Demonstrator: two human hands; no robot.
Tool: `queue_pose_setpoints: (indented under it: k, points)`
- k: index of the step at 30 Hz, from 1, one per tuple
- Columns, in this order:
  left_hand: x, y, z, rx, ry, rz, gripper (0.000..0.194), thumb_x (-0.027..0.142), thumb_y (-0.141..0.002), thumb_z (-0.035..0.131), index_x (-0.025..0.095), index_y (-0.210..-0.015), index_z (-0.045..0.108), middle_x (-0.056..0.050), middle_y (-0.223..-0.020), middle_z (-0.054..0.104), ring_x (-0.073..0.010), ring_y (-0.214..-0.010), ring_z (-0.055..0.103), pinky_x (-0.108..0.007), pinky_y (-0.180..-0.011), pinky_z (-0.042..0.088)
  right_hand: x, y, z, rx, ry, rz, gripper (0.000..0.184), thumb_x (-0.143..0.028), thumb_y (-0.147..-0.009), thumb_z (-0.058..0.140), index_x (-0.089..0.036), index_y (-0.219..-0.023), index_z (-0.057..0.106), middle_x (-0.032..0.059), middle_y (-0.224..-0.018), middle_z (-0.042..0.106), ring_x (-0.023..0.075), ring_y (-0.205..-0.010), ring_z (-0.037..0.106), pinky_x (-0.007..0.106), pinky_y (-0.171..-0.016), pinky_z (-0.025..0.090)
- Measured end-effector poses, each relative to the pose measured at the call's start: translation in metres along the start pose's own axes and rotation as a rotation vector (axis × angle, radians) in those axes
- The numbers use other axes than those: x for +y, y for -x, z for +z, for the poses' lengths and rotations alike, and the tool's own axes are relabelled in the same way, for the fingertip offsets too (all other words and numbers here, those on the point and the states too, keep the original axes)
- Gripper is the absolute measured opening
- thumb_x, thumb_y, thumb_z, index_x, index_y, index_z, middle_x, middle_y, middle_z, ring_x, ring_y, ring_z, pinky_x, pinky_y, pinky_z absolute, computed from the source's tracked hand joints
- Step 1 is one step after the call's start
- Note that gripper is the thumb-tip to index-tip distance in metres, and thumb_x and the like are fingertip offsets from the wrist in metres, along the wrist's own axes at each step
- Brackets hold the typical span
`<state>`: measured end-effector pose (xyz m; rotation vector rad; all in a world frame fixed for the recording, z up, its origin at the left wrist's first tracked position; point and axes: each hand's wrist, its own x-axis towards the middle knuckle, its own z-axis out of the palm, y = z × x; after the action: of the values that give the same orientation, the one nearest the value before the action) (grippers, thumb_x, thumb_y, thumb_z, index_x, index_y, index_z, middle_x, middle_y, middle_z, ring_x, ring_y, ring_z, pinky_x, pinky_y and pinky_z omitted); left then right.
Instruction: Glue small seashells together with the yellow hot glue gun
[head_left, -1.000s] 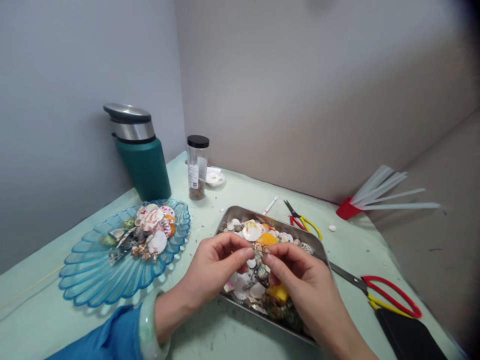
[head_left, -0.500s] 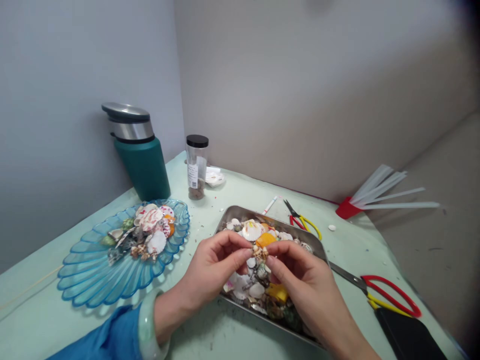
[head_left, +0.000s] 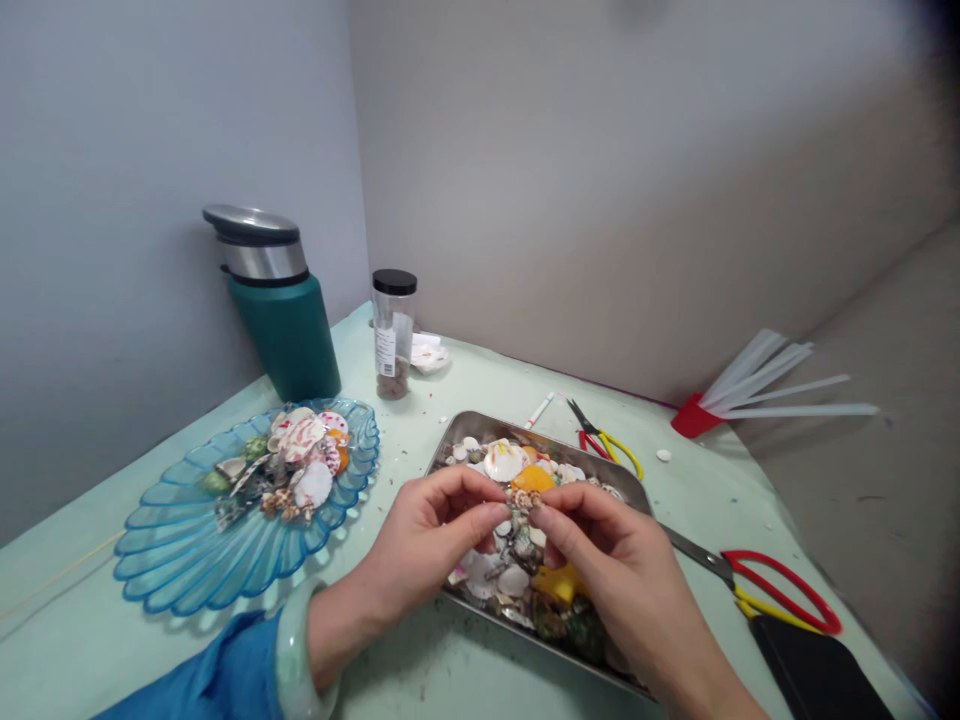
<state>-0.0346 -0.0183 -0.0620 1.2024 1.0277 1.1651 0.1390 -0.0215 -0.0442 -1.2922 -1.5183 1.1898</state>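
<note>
Between my fingertips is a small cluster of brown-and-white spiral seashells [head_left: 524, 498]. My left hand [head_left: 442, 525] pinches it from the left, thumb against forefinger. From the other side my right hand [head_left: 600, 540] pinches it in the same way. Both hands are over a metal tray [head_left: 517, 628] filled with white, orange, yellow and dark green shells. A large white scallop shell [head_left: 503, 461] and an orange shell [head_left: 533, 479] lie just behind the cluster. My fingers partly hide the cluster and the tray's middle.
Left of the tray stands a blue shell-shaped dish [head_left: 187, 560] bearing more shells. Behind are a green bottle [head_left: 289, 330] and a black-lidded jar [head_left: 394, 335]. Small pliers [head_left: 606, 440], large scissors [head_left: 750, 580] and a red cup [head_left: 694, 415] with translucent sticks are rightward.
The shell cluster has turned slightly between my fingertips, and my right hand has shifted a little to the right. Everything else stays in place.
</note>
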Motion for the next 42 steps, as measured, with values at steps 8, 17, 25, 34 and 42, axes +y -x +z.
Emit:
queue_pose_setpoints:
  k: [8, 17, 25, 34, 42]
  points:
    - [-0.0038, 0.0005, -0.0005, 0.046, -0.041, -0.009, 0.011, 0.026, -0.075, 0.068, 0.016, -0.076, 0.064, 0.003, -0.058, 0.060, -0.0089, -0.052, 0.053, -0.017, -0.047, 0.043, 0.0024, 0.0000, 0.0014, 0.030, 0.134, -0.020, 0.019, -0.037, -0.083, 0.060, -0.020, -0.080, 0.066, -0.0036, -0.062, 0.056, 0.0119, -0.057, 0.050, 0.022, -0.052, 0.039]
    - [-0.0042, 0.0003, -0.0006, 0.065, -0.051, -0.031, 0.012, 0.026, -0.075, 0.068, 0.016, -0.078, 0.063, 0.003, -0.058, 0.059, -0.0093, -0.051, 0.052, -0.017, -0.046, 0.043, 0.0016, 0.0002, 0.0019, 0.009, 0.252, -0.068, 0.020, -0.037, -0.085, 0.057, -0.021, -0.077, 0.067, -0.0015, -0.066, 0.060, 0.0147, -0.061, 0.053, 0.024, -0.054, 0.041]
    - [-0.0060, 0.0001, -0.0004, 0.038, -0.015, 0.020, 0.009, 0.023, -0.075, 0.067, 0.015, -0.077, 0.063, 0.001, -0.065, 0.060, -0.0096, -0.055, 0.054, -0.019, -0.051, 0.045, 0.0045, -0.0009, 0.0015, 0.064, 0.322, -0.228, 0.013, -0.028, -0.087, 0.058, -0.022, -0.081, 0.067, 0.0010, -0.082, 0.068, 0.0173, -0.072, 0.061, 0.027, -0.066, 0.046]
    - [-0.0027, 0.0007, 0.0009, 0.041, -0.009, 0.041, 0.008, 0.021, -0.075, 0.068, 0.014, -0.076, 0.063, 0.000, -0.067, 0.062, -0.0097, -0.056, 0.054, -0.020, -0.052, 0.045, 0.0052, -0.0013, -0.0003, 0.124, 0.362, -0.418, 0.009, -0.020, -0.086, 0.060, -0.021, -0.083, 0.068, 0.0037, -0.085, 0.070, 0.0192, -0.081, 0.063, 0.029, -0.074, 0.048]
    - [-0.0087, 0.0043, -0.0024, 0.041, -0.118, 0.203, 0.007, 0.023, -0.081, 0.064, 0.016, -0.080, 0.065, -0.004, -0.083, 0.064, -0.0120, -0.063, 0.057, -0.023, -0.057, 0.048, 0.0061, -0.0018, 0.0002, 0.130, 0.398, -0.462, 0.010, -0.018, -0.086, 0.060, -0.022, -0.085, 0.069, 0.0034, -0.088, 0.071, 0.0188, -0.084, 0.064, 0.030, -0.076, 0.048]
